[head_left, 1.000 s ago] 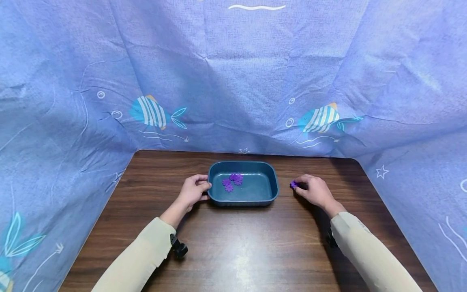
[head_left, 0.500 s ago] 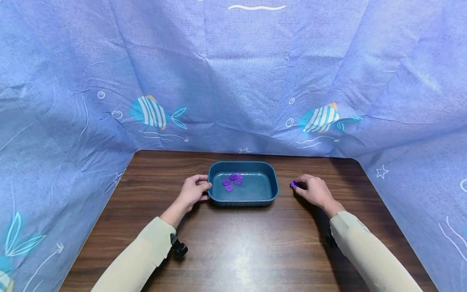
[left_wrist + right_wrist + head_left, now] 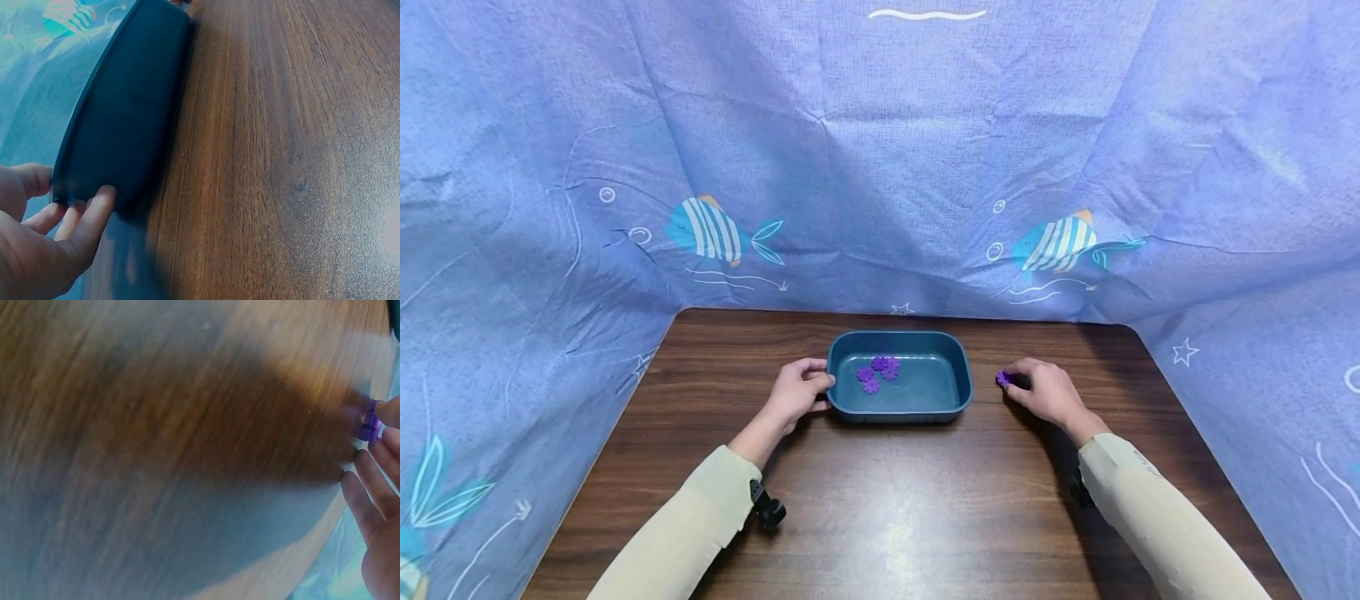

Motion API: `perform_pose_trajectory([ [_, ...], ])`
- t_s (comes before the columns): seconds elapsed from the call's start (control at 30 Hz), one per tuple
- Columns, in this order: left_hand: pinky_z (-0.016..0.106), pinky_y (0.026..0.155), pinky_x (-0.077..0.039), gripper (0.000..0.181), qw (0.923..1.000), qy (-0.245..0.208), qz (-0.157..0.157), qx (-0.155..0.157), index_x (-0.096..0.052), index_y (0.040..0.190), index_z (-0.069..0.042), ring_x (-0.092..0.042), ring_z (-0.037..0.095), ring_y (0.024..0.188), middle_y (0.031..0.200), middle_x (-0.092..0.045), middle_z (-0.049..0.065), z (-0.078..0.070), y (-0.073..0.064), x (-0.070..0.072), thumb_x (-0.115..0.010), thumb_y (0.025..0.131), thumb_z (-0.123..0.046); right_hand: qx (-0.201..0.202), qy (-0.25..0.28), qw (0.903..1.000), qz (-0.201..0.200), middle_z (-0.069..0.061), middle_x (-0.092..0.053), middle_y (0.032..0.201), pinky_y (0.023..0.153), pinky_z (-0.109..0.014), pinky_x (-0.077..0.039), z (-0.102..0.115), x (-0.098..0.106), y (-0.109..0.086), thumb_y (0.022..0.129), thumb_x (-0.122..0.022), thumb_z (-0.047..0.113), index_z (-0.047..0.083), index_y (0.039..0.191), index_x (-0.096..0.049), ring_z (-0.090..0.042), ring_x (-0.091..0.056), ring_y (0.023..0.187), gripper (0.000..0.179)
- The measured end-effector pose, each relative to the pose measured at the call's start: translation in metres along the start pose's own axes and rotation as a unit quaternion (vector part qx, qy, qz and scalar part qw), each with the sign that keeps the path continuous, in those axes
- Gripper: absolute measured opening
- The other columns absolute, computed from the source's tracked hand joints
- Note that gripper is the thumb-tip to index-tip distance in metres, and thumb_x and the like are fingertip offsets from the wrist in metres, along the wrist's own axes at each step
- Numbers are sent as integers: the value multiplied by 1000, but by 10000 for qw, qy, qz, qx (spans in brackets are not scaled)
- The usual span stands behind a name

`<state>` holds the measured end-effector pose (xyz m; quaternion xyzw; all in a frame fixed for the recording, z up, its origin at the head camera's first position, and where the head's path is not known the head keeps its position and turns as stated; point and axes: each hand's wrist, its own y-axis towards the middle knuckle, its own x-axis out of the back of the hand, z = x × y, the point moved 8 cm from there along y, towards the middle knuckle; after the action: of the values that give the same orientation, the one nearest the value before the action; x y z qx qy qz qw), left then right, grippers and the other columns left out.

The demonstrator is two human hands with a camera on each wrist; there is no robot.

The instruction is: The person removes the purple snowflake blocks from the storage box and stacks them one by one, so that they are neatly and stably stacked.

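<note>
A dark teal rectangular tray [image 3: 928,392] stands on the wooden table. My left hand [image 3: 793,392] grips its left end, thumb over the rim and fingers against the outer wall, as the left wrist view also shows. Several purple flower-shaped discs [image 3: 870,387] lie inside, toward the tray's left half. To the right of the tray, my right hand [image 3: 1047,390] pinches another purple flower-shaped disc [image 3: 1002,379] between thumb and fingers, low over the tabletop. In the right wrist view this disc [image 3: 370,424] shows edge-on at the fingertips, partly covered by the thumb.
The brown wooden table [image 3: 865,492] ends at a back edge just behind the tray. A blue fish-print cloth [image 3: 880,167] hangs behind and along both sides. Black camera mounts [image 3: 767,508] sit on the wrists, below the light sleeves [image 3: 685,517].
</note>
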<state>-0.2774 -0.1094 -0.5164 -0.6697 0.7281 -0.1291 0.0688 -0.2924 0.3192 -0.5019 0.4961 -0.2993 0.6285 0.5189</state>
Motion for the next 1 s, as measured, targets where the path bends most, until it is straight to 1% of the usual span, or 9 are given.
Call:
perform_pose_trajectory([
  [0.13, 37, 76, -65, 42, 10000, -47, 10, -19, -56, 138, 5, -66, 35, 111, 122, -64, 22, 0, 0, -1, -65, 99, -6, -43, 38, 10000, 56, -12, -73, 118, 94, -58, -55, 0, 1, -1, 92, -76, 25, 9, 118, -74, -35, -69, 109, 31],
  [0.23, 36, 75, -65, 41, 9999, -87, 1, -49, -57, 137, 6, -66, 34, 109, 119, -64, 21, 0, 0, -1, -65, 98, -5, -60, 107, 9998, 176, -13, -73, 119, 94, -58, -54, 1, 2, -1, 92, -76, 24, 8, 120, -74, -36, -68, 110, 32],
  [0.37, 35, 74, -65, 41, 9999, -124, -21, -70, -58, 137, 5, -66, 32, 107, 116, -65, 18, 0, 0, 0, -65, 98, -5, 45, 280, 9992, 267, -14, -73, 116, 93, -57, -55, 5, 6, 2, 92, -76, 19, 6, 119, -74, -35, -68, 108, 30],
  [0.5, 35, 75, -65, 42, 9999, -136, -16, -81, -57, 137, 5, -66, 32, 108, 117, -64, 18, 1, 0, 0, -65, 98, -5, 175, 398, 9989, 178, -13, -73, 111, 89, -54, -57, 13, 11, 6, 91, -77, 16, 4, 114, -74, -32, -69, 101, 26],
  [0.73, 34, 75, -65, 42, 9998, -136, 2, -111, -56, 138, 5, -65, 35, 111, 123, -63, 23, -2, -1, 0, -64, 99, -4, 432, 559, 9975, -66, -10, -71, 111, 83, -48, -60, 33, 18, 18, 91, -76, 13, 3, 117, -73, -26, -70, 96, 28],
  [0.83, 34, 74, -65, 41, 9999, -115, 0, -85, -57, 138, 5, -66, 35, 111, 125, -63, 24, -2, -1, 0, -64, 99, -5, 587, 641, 9960, -212, -9, -70, 108, 79, -44, -60, 45, 22, 25, 90, -75, 12, 3, 117, -73, -23, -70, 91, 28],
  [1.0, 34, 74, -65, 41, 10000, -81, -18, -3, -57, 139, 5, -67, 31, 109, 125, -64, 24, -1, -1, 0, -64, 100, -7, 815, 754, 9932, -339, -8, -68, 100, 73, -38, -58, 70, 28, 36, 89, -75, 10, 4, 114, -74, -19, -66, 83, 25],
])
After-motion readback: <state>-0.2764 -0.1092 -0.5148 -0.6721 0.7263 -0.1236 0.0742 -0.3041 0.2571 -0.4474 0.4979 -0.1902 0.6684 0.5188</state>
